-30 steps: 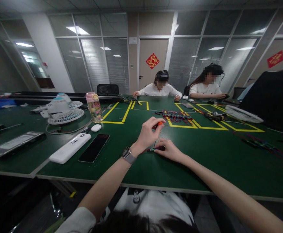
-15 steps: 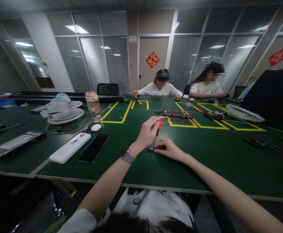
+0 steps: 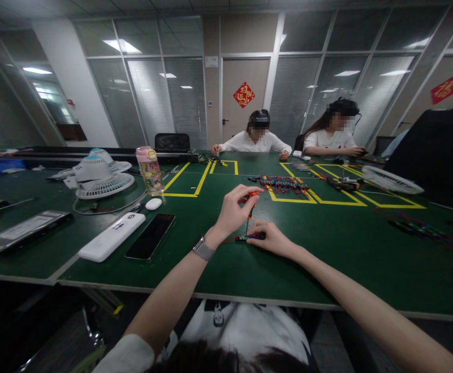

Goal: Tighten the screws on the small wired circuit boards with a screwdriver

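Observation:
My left hand [image 3: 236,210] is closed on the orange and black handle of a screwdriver [image 3: 253,207], held upright. The screwdriver's thin shaft runs down to a small green circuit board [image 3: 243,238] lying on the table. From the right, my right hand [image 3: 268,239] pinches the board's edge with its fingertips. A red wire [image 3: 229,240] leaves the board on the left; dark wires show under my right fingers. What the screwdriver's tip touches is too small to make out.
On the green table [image 3: 210,274] lie a phone [image 3: 150,237], a white power bank [image 3: 113,237] and a white case [image 3: 154,204]. A bottle [image 3: 150,173] and fan parts [image 3: 104,181] stand farther left. Wired boards [image 3: 286,186] lie ahead. Two people sit opposite.
My left hand has turned slightly on the screwdriver's handle and shifted a little left. More of the red wire shows beside the board. My right hand stays in place.

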The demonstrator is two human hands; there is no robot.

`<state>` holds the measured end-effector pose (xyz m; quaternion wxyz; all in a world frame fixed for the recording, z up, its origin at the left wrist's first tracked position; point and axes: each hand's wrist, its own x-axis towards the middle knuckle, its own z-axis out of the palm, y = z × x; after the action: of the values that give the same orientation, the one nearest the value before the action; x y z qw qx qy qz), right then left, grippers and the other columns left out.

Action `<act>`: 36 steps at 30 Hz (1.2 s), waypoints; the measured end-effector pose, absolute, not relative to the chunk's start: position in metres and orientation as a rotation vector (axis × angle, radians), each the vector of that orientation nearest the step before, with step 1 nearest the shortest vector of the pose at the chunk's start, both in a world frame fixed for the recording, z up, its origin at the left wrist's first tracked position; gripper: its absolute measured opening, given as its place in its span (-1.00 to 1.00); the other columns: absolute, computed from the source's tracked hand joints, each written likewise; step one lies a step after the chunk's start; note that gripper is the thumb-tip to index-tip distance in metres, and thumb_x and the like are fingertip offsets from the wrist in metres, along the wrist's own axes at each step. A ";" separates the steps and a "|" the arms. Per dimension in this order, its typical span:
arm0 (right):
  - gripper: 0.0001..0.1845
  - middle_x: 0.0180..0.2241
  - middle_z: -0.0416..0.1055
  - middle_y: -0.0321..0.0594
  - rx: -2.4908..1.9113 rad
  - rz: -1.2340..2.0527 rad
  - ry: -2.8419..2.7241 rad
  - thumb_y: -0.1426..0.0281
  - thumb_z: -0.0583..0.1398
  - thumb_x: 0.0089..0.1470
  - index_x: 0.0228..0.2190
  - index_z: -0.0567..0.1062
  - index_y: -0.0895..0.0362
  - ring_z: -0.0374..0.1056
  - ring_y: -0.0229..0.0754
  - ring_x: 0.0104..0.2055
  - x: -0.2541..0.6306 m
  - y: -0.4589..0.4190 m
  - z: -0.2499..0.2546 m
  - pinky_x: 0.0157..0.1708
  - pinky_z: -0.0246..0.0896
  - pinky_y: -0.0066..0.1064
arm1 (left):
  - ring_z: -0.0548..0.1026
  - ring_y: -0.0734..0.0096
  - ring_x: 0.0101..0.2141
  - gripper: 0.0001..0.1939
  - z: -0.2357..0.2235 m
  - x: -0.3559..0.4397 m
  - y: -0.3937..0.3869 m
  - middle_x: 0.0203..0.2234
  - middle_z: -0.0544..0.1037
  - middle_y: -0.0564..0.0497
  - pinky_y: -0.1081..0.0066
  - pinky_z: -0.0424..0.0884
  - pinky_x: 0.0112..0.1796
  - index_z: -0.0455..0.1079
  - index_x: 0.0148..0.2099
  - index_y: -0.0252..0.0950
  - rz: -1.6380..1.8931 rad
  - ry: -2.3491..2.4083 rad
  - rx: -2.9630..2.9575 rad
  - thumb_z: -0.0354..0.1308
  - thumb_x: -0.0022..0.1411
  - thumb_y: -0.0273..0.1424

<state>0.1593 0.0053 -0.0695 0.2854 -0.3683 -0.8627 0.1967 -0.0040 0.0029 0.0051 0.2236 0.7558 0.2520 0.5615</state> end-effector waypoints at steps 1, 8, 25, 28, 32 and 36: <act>-0.85 -0.42 0.41 -0.18 -0.984 0.526 -2.306 0.36 0.28 0.00 -0.37 0.60 0.18 0.34 -0.20 -0.39 0.159 0.005 -0.069 -0.34 0.24 -0.38 | 0.46 0.50 -0.33 -0.82 0.006 -0.004 0.003 -0.28 0.46 -0.02 0.54 0.45 -0.35 0.48 -0.15 -0.26 1.565 0.719 2.102 0.09 0.25 -0.38; -0.82 -0.43 0.40 -0.19 -0.961 0.531 -2.299 0.32 0.27 0.01 -0.38 0.60 0.17 0.34 -0.20 -0.39 0.160 0.007 -0.071 -0.35 0.24 -0.38 | 0.45 0.48 -0.30 -0.77 0.003 -0.003 0.002 -0.28 0.44 0.00 0.53 0.42 -0.33 0.44 -0.05 -0.21 1.542 0.731 2.132 0.06 0.28 -0.36; -0.84 -0.40 0.42 -0.19 -0.947 0.520 -2.323 0.34 0.27 0.01 -0.36 0.58 0.16 0.36 -0.20 -0.37 0.162 0.009 -0.072 -0.32 0.27 -0.38 | 0.50 0.48 -0.33 -0.79 0.001 -0.001 0.003 -0.25 0.49 -0.02 0.50 0.45 -0.31 0.45 -0.10 -0.26 1.572 0.702 2.081 0.04 0.29 -0.38; -0.84 -0.41 0.42 -0.19 -0.953 0.524 -2.319 0.34 0.27 0.00 -0.36 0.58 0.17 0.36 -0.19 -0.37 0.161 0.009 -0.072 -0.32 0.27 -0.37 | 0.48 0.48 -0.32 -0.81 0.001 -0.002 0.002 -0.28 0.47 -0.01 0.51 0.42 -0.32 0.44 -0.11 -0.26 1.612 0.737 2.157 0.04 0.29 -0.38; -0.85 -0.41 0.41 -0.19 -0.952 0.524 -2.318 0.35 0.27 0.00 -0.37 0.58 0.17 0.36 -0.20 -0.38 0.161 0.008 -0.071 -0.34 0.27 -0.39 | 0.45 0.46 -0.29 -0.75 0.001 -0.003 0.000 -0.28 0.47 -0.01 0.45 0.40 -0.23 0.38 -0.03 -0.26 1.652 0.825 2.326 -0.07 0.36 -0.38; -0.86 -0.38 0.44 -0.18 -0.936 0.534 -2.315 0.37 0.27 0.00 -0.37 0.57 0.17 0.37 -0.20 -0.36 0.161 0.009 -0.072 -0.31 0.28 -0.38 | 0.44 0.39 -0.17 -0.68 0.000 -0.003 -0.002 -0.17 0.47 -0.07 0.38 0.38 -0.14 0.25 0.11 -0.29 1.598 0.938 2.600 -0.17 0.39 -0.40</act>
<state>0.1611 0.0085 -0.0725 0.2898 -0.3510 -0.8676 0.2001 -0.0031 -0.0017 -0.0003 -0.0256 0.8142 0.2937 0.5002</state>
